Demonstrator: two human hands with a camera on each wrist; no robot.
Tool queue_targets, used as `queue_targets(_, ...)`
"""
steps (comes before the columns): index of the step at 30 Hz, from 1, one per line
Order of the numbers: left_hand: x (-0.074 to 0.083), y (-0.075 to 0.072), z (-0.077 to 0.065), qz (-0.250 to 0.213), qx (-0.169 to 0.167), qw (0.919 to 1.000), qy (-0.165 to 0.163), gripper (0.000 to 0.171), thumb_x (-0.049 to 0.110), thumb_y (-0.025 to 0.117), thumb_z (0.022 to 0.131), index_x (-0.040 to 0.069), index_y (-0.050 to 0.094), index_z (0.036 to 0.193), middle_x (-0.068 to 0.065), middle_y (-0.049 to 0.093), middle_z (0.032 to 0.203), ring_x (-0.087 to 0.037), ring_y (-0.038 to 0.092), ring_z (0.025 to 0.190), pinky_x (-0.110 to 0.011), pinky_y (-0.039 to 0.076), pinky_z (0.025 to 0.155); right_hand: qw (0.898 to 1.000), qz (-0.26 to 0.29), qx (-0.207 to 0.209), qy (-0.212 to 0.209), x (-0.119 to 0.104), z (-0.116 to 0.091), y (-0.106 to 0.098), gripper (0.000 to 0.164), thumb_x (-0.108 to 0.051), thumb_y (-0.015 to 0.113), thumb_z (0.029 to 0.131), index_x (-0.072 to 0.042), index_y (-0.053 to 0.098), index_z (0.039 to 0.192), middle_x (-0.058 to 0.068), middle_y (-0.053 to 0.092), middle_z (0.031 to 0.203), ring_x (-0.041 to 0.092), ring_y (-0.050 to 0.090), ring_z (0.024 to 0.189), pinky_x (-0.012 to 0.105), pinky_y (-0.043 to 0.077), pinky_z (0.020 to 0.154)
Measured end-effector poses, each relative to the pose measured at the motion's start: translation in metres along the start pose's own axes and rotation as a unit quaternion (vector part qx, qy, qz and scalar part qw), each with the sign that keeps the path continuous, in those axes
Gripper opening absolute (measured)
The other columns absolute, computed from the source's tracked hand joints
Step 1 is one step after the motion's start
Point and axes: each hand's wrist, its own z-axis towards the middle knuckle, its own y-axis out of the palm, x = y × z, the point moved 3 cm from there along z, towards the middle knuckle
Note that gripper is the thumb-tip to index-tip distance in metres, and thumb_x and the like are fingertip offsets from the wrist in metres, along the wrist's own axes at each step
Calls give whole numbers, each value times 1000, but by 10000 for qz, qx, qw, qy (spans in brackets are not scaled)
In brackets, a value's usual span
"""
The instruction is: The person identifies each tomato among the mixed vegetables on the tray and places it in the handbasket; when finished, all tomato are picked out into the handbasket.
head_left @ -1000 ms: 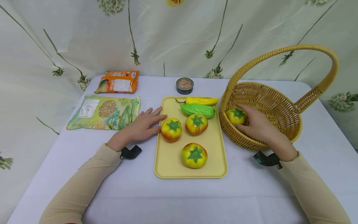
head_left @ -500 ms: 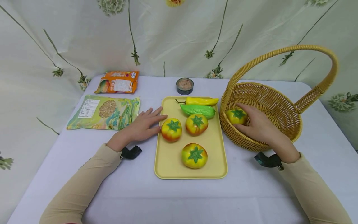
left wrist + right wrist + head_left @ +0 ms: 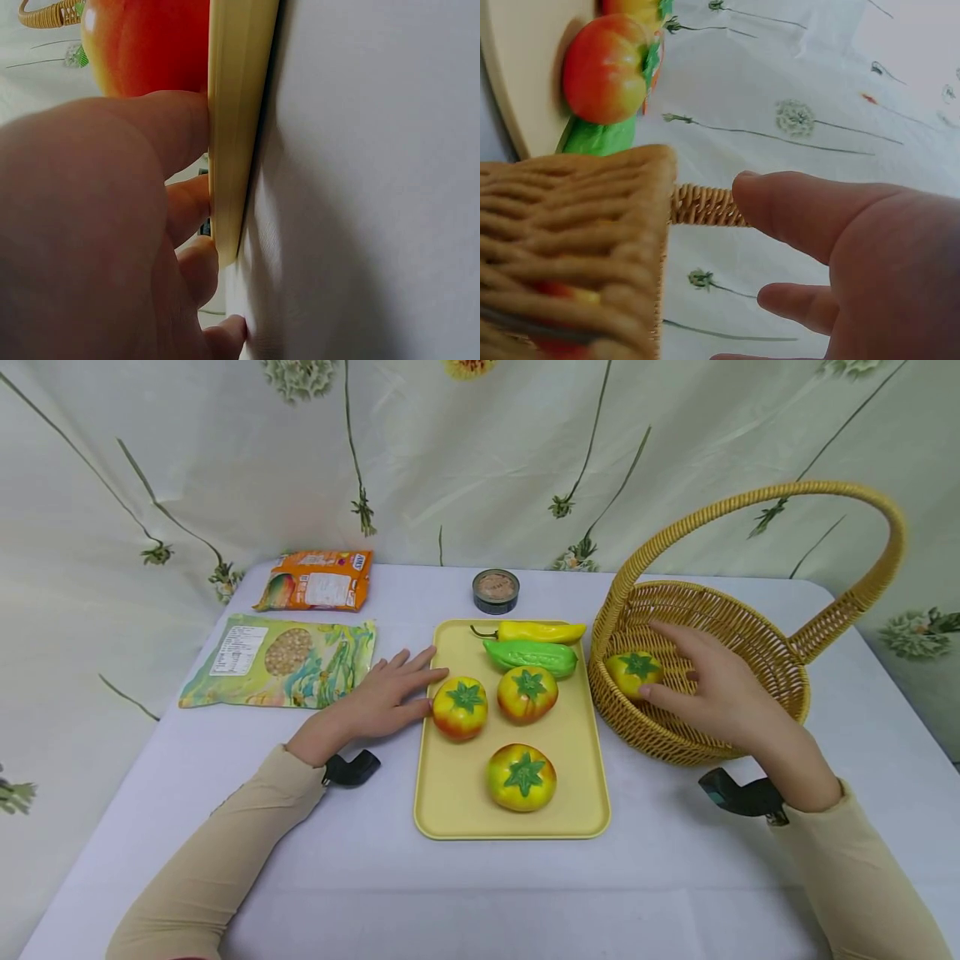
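My left hand [image 3: 381, 697] lies with fingers spread at the left edge of the yellow tray [image 3: 453, 814]. In the left wrist view its fingertips touch the tray's rim, close beside a yellow-red tomato [image 3: 460, 707]. My right hand [image 3: 722, 692] hovers over the wicker basket [image 3: 757, 652], thumb and fingers apart and holding nothing. Inside the basket, against its left wall, sits a yellow tomato [image 3: 634, 673] with a green star-shaped top. On the tray are also a second tomato [image 3: 527, 695], a third tomato [image 3: 522, 778], a green cucumber-like vegetable [image 3: 531, 657] and a yellow pepper [image 3: 542, 631].
A small round tin [image 3: 496, 590] stands behind the tray. To the left lie a green bag [image 3: 300, 664] and an orange packet [image 3: 315, 581]. The basket's tall handle [image 3: 780, 489] arches over its opening. A floral cloth [image 3: 480, 460] hangs behind the table.
My right hand has let go of the tomato in the basket and drawn back up and to the right, its fingers opening. The left hand has stayed in place.
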Motion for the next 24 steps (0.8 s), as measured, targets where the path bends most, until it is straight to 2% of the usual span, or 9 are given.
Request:
queue_targets(6, -1, 0, 0, 12, 20, 10000, 7, 53, 31, 52, 105, 15, 45, 155, -13, 16, 172, -52, 6, 156, -72, 3, 123, 9994, 80, 151, -308, -13, -8, 0, 79, -30, 75, 92, -11, 36, 158, 22, 39, 160, 47, 41, 142, 70, 47, 100)
queue_targets(17, 0, 1, 0, 31, 15, 10000, 6, 54, 32, 51, 105, 15, 44, 156, -14, 15, 172, -52, 7, 156, -72, 3, 123, 9926, 105, 346, -1157, -32, -21, 5, 75, -23, 81, 88, -11, 46, 152, 21, 43, 157, 45, 45, 140, 70, 45, 104)
queue_targets(24, 1, 0, -1, -2, 15, 10000, -14, 53, 32, 51, 105, 15, 45, 156, -13, 15, 172, -51, 6, 157, -71, 2, 123, 9861, 133, 262, -1637, -40, -22, 12, 73, -20, 81, 87, -9, 48, 151, 18, 45, 156, 38, 54, 134, 54, 59, 91)
